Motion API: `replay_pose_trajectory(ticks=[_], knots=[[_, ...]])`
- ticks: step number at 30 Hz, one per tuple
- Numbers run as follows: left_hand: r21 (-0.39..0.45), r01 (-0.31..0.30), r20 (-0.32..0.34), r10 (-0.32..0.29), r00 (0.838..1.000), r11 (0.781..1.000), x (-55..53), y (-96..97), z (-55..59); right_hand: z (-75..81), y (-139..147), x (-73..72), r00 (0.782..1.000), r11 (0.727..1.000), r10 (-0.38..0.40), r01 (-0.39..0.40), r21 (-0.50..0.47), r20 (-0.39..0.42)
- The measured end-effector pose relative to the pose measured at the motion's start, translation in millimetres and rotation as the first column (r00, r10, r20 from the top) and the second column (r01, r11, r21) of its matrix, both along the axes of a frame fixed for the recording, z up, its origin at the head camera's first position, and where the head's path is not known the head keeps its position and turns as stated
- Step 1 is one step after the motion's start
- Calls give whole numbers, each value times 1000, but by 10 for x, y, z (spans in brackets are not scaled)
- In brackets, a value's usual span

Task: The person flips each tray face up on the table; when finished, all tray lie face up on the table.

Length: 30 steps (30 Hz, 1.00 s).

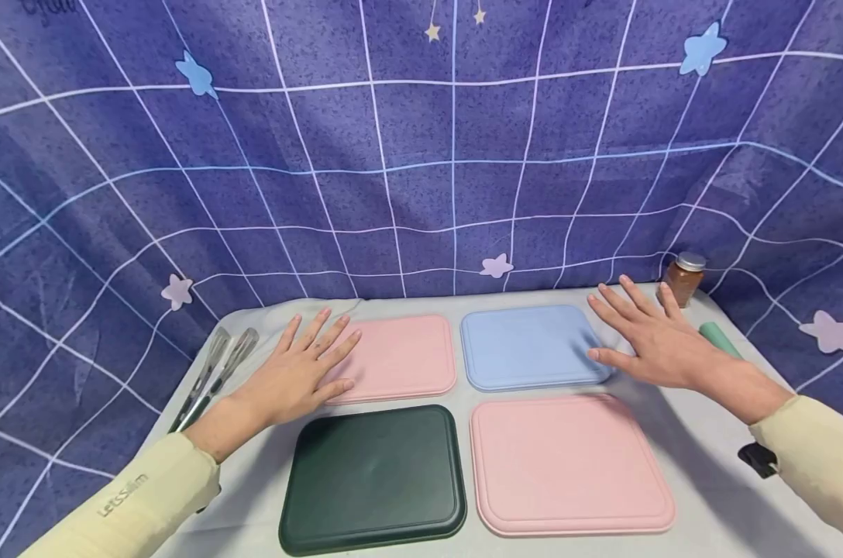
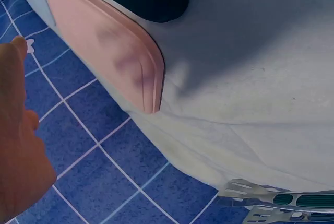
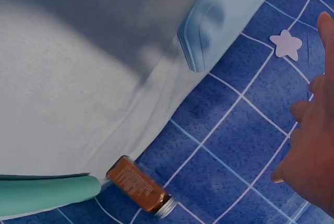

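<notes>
My left hand [image 1: 299,377] is spread with straight fingers above the left edge of the far pink board [image 1: 400,356], holding nothing. Its shadow falls on that board in the left wrist view. My right hand [image 1: 655,341], also spread and holding nothing, hovers just right of the light blue board [image 1: 533,349], where its shadow shows. Nearer to me lie a dark green board [image 1: 376,477] on the left and a second pink board [image 1: 571,465] on the right. All are flat, rectangular and round-cornered, with a raised or grooved border.
Metal kitchen tools [image 1: 222,364] with slotted ends and dark handles lie at the table's left edge. A small jar [image 1: 684,280] of orange-brown contents with a silver lid stands at the far right corner. Near it is a green rod-like thing [image 1: 719,339]. A blue gridded curtain [image 1: 421,194] hangs behind.
</notes>
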<state>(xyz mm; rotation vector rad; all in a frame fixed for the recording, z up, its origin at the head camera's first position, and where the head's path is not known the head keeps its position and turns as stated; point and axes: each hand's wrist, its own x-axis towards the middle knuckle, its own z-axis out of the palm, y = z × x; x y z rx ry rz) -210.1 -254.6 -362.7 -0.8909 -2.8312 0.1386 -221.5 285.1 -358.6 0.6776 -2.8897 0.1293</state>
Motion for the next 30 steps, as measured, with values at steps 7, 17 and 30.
replay_pose_trajectory(ticks=[7, 17, 30], knots=[[114, -84, 119, 70, 990, 990, -42, -14, 30, 90, -129, 9, 994, 993, 63, -54, -104, 87], [362, -280, 369, 139, 919, 889, -222, -231, 99, 157, -1029, -324, 815, 863, 277, 21, -504, 509], [329, -518, 628, 227, 744, 789, -350, -387, -72, 78, -2011, -704, 481, 859, 247, 294, -420, 841]])
